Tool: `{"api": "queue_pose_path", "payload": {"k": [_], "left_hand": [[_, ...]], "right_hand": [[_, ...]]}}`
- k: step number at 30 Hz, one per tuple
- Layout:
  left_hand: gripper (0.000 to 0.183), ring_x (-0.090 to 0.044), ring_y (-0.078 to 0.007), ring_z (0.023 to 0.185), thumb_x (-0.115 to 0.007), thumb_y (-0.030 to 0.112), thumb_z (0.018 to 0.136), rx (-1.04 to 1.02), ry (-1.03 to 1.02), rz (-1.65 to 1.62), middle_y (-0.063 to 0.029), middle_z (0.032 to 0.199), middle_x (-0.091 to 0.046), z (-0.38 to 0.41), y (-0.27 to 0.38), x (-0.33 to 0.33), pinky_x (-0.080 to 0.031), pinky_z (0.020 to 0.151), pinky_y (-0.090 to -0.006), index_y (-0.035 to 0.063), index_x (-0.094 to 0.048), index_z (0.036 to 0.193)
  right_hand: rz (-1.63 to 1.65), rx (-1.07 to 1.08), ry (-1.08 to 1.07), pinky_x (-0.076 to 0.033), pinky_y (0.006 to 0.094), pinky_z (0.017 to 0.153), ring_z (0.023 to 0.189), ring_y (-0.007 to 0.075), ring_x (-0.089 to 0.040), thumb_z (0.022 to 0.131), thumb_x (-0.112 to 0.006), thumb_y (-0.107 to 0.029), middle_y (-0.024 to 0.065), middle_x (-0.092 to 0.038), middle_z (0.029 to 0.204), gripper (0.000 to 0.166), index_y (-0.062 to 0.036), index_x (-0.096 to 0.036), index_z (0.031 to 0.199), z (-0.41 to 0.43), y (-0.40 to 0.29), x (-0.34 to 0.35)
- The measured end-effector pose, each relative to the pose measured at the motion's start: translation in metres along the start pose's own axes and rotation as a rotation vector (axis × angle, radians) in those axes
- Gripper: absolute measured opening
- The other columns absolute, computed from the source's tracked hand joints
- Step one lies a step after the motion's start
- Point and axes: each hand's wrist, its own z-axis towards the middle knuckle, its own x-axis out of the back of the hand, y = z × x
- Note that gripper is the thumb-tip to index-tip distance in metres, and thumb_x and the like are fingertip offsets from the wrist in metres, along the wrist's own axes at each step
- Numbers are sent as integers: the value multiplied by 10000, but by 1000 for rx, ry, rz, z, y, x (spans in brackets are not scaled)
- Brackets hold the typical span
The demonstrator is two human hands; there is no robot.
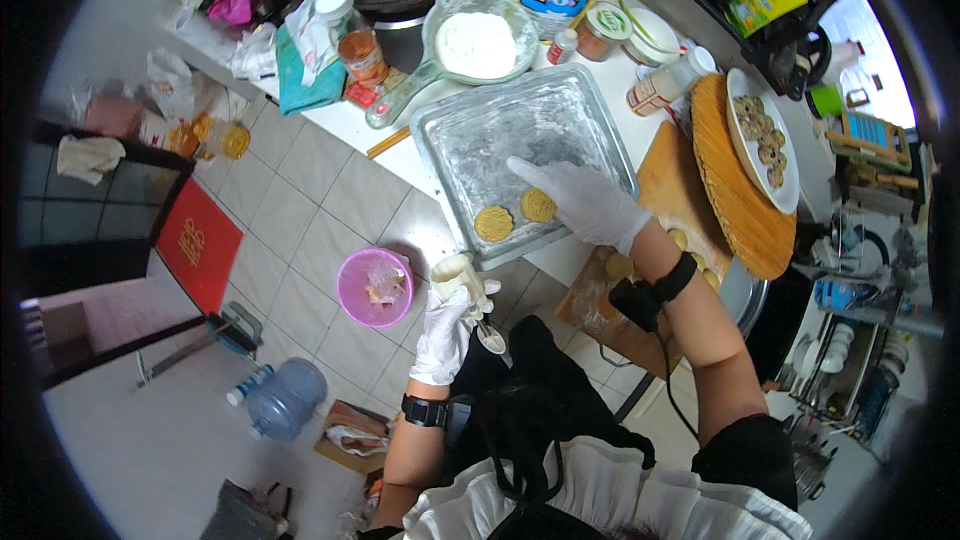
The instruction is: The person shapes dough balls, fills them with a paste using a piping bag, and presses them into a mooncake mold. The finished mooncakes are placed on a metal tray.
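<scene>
A white glove covers my right hand, which lies over the right part of a floured metal baking tray. Its fingers touch or nearly touch a round patterned mooncake; whether it is gripped is unclear. Another patterned mooncake sits to the left, near the tray's front edge. My left hand, gloved too, holds a cream-coloured mooncake press beside the tray's lower left corner. Small dough balls lie on a floured wooden board, partly hidden by my right forearm.
A handled bowl of white flour stands behind the tray, with jars to its right. A plate of dark filling balls rests on a round wooden board. A pink bin stands on the floor.
</scene>
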Motion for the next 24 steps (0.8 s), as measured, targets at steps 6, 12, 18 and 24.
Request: {"api": "queue_pose_path", "payload": {"k": [6,12,18,24], "left_hand": [[618,-671,-267,1056,-750,285,911,-31,40,54,-80,1177,-605,-2,7,-15,-566,802,-327,56,-465,1410],[614,-675,-257,1047,-750,283,911,-24,27,62,-79,1160,-616,-3,7,-9,-562,809,-320,51,-473,1408],[611,-677,-257,1042,-743,274,913,-17,15,73,-86,1156,-623,-1,5,-5,-560,811,-317,40,-470,1407],[591,-674,-256,1057,-735,266,919,-27,19,78,-90,1133,-632,-2,8,-11,-560,810,-317,40,-480,1401]], "right_hand": [[-78,26,-67,-542,420,869,980,348,-644,887,-534,1,151,-629,1053,702,-133,-344,1550,5,10,-7],[73,162,107,-523,435,882,980,360,-626,855,-562,-11,153,-622,1053,668,-84,-407,1501,2,17,-20],[17,149,73,-514,432,875,987,348,-624,854,-567,-14,150,-620,1053,655,-55,-414,1490,2,13,-17],[-23,190,170,-526,428,859,937,357,-630,836,-617,-18,162,-615,1061,749,-155,-392,1537,0,12,-20]]}}
